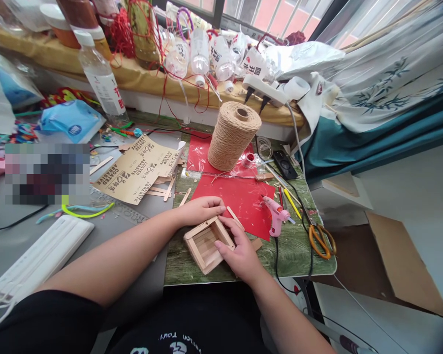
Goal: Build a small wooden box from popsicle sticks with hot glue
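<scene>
An open-topped box of wooden craft sticks is shown at lower centre, its right side gripped by the right hand. The left hand is placed at the far edge; its grip cannot be told. A pink hot-glue gun is seen right of centre.

A sheet by the green bench's left edge reads "COATED ABRASIVE"; bottles show Chinese characters; the black shirt apparently says "Tour".
</scene>
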The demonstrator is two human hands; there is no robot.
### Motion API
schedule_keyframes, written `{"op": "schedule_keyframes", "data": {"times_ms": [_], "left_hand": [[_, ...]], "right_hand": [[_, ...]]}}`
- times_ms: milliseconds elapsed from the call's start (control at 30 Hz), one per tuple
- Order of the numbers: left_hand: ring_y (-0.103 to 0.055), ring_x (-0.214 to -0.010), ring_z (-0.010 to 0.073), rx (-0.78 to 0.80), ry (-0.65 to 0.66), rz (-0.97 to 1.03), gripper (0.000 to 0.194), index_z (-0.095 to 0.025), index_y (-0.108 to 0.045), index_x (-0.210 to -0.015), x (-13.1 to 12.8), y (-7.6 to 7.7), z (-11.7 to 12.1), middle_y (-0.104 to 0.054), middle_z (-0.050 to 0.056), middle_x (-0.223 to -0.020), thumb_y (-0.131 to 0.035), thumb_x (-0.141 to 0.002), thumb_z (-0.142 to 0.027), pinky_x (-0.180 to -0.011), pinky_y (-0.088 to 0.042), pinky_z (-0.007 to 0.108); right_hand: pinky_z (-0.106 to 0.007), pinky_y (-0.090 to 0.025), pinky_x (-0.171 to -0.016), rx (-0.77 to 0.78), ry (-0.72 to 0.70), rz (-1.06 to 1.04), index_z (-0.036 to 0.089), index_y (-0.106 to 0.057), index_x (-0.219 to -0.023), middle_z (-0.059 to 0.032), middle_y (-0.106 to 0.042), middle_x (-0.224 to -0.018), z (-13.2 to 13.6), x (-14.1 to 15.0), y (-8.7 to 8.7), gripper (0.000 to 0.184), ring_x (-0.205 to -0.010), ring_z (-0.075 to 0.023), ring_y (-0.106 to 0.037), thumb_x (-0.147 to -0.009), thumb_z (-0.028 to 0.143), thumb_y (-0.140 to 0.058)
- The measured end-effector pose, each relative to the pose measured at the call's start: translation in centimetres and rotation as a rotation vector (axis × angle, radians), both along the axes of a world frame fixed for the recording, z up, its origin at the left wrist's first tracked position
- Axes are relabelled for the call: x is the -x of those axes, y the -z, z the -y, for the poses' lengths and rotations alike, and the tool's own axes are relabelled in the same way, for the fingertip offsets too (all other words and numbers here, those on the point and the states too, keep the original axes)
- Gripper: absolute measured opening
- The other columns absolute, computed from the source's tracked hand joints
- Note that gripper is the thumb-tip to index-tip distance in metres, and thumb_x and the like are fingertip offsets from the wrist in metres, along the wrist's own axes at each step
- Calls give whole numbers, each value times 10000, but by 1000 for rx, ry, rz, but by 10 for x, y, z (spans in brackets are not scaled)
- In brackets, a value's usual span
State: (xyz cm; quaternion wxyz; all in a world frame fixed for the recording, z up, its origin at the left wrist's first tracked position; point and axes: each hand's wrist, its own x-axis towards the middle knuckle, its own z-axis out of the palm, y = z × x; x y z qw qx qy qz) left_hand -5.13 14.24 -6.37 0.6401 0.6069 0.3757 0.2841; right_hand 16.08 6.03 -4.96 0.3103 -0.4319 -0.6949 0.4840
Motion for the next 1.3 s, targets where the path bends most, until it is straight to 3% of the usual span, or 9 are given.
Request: {"op": "schedule_keyframes", "data": {"times_ms": [200,333,433,567,700,900,1067,1300], "left_hand": [[-606,-802,158,9,-6,13,423,-187,-638,-890,1,-1,1,-652,-3,-858,-612,-970,-602,-793,-487,271],[-598,-807,154,39,47,95,439,-181,-637,-916,3,-6,2,-659,10,-881,-607,-977,-615,-782,-479,272],[-556,-746,137,28,77,117,419,-179,-623,-902,3,-6,2,-620,-11,-824,-664,-948,-593,-729,-452,262],[-564,-768,138,27,66,99,397,-176,-621,-917,2,-3,1,-624,-6,-850,-677,-948,-568,-745,-463,264],[-583,-798,142,41,67,81,373,-179,-616,-939,2,-3,1,-643,6,-895,-665,-963,-548,-771,-477,269],[-583,-782,136,56,52,66,336,-189,-613,-942,2,-2,1,-634,-3,-887,-663,-973,-520,-746,-465,263],[-587,-773,135,42,50,61,330,-191,-618,-937,1,-1,1,-636,-6,-876,-661,-971,-517,-743,-469,264],[-591,-758,142,43,46,62,321,-195,-614,-918,1,-5,1,-643,-3,-856,-669,-960,-508,-730,-474,270]], "right_hand": [[-493,-521,-1122,-16,52,-18,312,-497,-1517,-107,-570,-1487,5,0,6,594,-1334,-297,-597,-967,400,-704],[-546,-515,-1097,-258,220,31,314,-565,-1440,-119,-594,-1390,15,-9,5,489,-1284,-322,-594,-967,353,-684],[-579,-470,-1141,-394,223,65,335,-565,-1428,-116,-583,-1380,26,-15,5,519,-1317,-336,-560,-934,304,-722],[-552,-512,-1118,-207,178,-5,308,-453,-1524,-140,-518,-1477,39,-14,15,645,-1338,-335,-566,-941,391,-717],[-568,-459,-1196,-55,117,-99,293,-397,-1553,-149,-511,-1538,41,-15,24,720,-1396,-341,-551,-939,471,-729],[-575,-415,-1246,-18,27,-109,312,-390,-1579,-127,-503,-1579,38,-24,22,721,-1457,-342,-510,-957,451,-726],[-569,-419,-1244,22,34,-112,321,-415,-1568,-113,-539,-1558,36,-26,20,591,-1434,-319,-543,-1027,436,-623],[-552,-449,-1213,46,56,-132,316,-462,-1535,-112,-561,-1521,34,-23,18,546,-1391,-311,-571,-1029,457,-611]]}}
